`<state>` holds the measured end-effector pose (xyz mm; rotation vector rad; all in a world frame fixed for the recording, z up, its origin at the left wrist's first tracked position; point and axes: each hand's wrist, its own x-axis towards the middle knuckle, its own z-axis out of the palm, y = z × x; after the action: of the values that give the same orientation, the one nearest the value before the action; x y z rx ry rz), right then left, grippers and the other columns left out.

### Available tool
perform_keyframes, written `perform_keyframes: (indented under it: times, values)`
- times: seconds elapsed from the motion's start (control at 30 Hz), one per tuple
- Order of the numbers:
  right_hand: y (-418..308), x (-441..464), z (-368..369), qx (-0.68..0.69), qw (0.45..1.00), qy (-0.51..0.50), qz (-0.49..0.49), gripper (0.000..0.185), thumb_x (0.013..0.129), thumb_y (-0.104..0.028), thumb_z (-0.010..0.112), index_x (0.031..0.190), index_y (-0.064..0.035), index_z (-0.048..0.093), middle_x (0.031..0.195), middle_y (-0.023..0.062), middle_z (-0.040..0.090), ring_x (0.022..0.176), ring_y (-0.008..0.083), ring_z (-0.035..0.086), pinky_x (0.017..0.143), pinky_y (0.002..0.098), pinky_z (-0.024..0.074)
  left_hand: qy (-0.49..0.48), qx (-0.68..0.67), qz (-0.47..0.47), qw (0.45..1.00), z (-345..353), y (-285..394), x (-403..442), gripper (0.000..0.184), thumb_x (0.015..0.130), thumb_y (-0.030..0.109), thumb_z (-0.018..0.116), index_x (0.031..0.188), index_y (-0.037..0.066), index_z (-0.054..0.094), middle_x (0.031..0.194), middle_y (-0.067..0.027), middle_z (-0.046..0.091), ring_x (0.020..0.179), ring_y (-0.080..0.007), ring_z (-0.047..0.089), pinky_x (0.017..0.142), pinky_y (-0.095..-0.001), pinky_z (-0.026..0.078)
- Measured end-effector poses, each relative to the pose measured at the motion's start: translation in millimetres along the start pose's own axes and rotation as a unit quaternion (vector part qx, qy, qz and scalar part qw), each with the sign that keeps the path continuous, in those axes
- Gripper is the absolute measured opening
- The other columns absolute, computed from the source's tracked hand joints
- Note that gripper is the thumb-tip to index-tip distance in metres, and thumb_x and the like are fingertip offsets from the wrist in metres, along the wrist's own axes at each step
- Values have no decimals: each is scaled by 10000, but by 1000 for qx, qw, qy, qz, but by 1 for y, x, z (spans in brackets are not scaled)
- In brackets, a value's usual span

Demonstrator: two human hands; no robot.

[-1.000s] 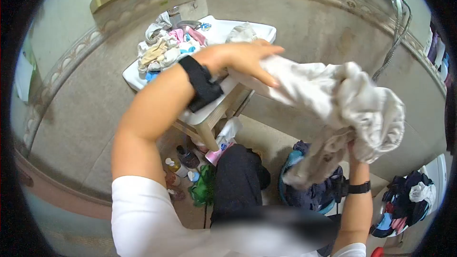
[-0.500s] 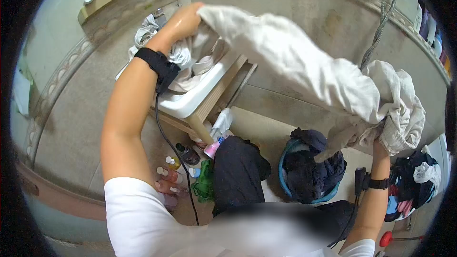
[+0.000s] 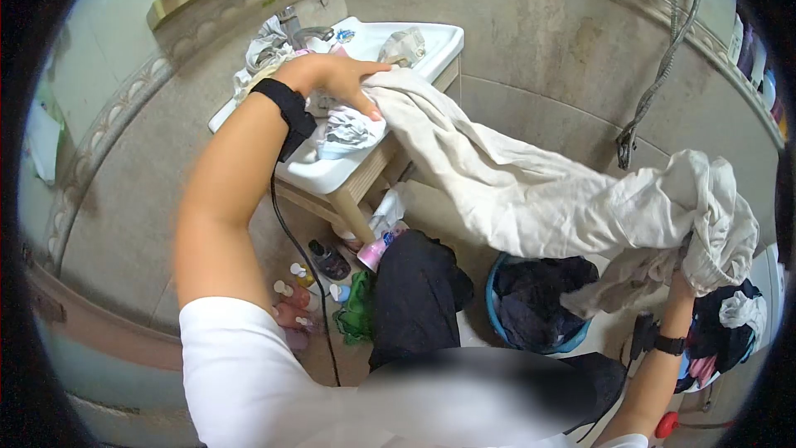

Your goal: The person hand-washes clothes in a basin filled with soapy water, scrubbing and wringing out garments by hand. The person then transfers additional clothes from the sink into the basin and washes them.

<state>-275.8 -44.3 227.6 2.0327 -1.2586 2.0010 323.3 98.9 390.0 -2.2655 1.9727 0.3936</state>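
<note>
A long pale cream garment [image 3: 531, 191] stretches across the view from the sink to the right side. My left hand [image 3: 344, 83] is over the sink, its thumb and fingers spread apart at the near end of the garment. The other end is bunched over my right hand [image 3: 681, 282], which grips it from below; the cloth hides most of its fingers. Beneath my left hand, white crumpled cloth [image 3: 352, 131] lies on the sink's edge. More light clothes [image 3: 269, 50] are piled by the faucet [image 3: 311, 34].
The white sink [image 3: 448, 41] stands on a wooden frame. A blue basin [image 3: 495, 315] with dark clothes is on the floor, near bottles [image 3: 329, 260] and a green bag [image 3: 356, 307]. More dark clothes [image 3: 721, 323] are piled at right. A shower hose [image 3: 663, 75] hangs on the wall.
My left hand closed on the garment's end and lifted it up and left, then came down toward the sink and spread its fingers. The garment now sags lower, and my right hand is slightly farther right and lower.
</note>
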Motion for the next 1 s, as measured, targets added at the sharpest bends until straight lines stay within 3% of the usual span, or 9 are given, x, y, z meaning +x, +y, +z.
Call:
perform_keyframes:
  times: [0.1,0.2,0.37,0.47,0.5,0.6,0.67,0.9,1.0]
  values:
    - [6,1,-12,14,999,-3,28,440,916,-245,467,1271,12,425,1172,144,544,1030,266,549,935,352,426,-41,-25,9,999,-11,-19,-16,1071,584,349,830,1433,126,217,1356,-189,408,1254,-273,397,1031,-322,308]
    - [12,2,-24,24,998,-1,51,443,917,-250,465,1272,11,423,1172,143,544,1030,266,550,934,352,426,-2,-19,-112,993,-30,-36,-45,792,644,257,769,1345,160,414,1262,-169,493,1128,-287,502,929,-357,404]
    - [18,4,-37,37,996,-1,78,447,919,-257,461,1274,10,421,1173,141,543,1029,264,550,933,353,428,341,132,-160,917,-26,-122,-42,350,692,107,600,1033,159,658,1202,-123,541,1021,-340,549,844,-434,445]
    - [20,4,-41,40,995,-4,92,449,920,-262,459,1275,10,420,1173,140,543,1029,263,550,932,353,429,218,301,-208,905,-9,-53,-57,391,712,91,561,1081,194,640,1178,-124,548,1093,-333,512,864,-409,434]
    - [19,3,-42,44,994,-4,95,450,920,-263,458,1275,10,419,1173,140,543,1029,263,551,931,353,429,249,278,-122,920,-1,-57,-52,373,701,87,553,1055,165,642,1086,-124,563,1053,-350,507,912,-372,404]
    - [20,0,-44,51,993,-9,107,452,921,-268,456,1277,9,418,1174,139,542,1028,262,551,930,353,430,235,48,1,971,5,-51,-23,403,698,162,614,1100,161,630,1152,-136,553,1076,-334,508,916,-367,401]
    - [20,-3,-45,55,992,-16,113,454,922,-271,454,1278,9,417,1174,139,542,1028,261,551,930,353,431,96,-149,36,984,3,-23,-25,474,691,215,679,1146,106,601,1200,-159,545,1096,-311,513,920,-351,397]
    - [12,-11,-38,77,987,-43,131,460,925,-281,448,1280,8,414,1175,136,541,1027,259,552,927,354,433,26,53,-18,998,4,-16,-22,517,718,303,671,1163,59,570,1119,-182,603,1033,-328,563,917,-367,402]
    - [6,-18,-32,87,985,-52,138,462,926,-286,446,1282,8,413,1176,135,541,1027,258,552,926,354,433,369,146,-129,909,-35,-7,-16,386,782,315,562,1062,54,605,1038,-151,638,1023,-308,582,873,-435,437]
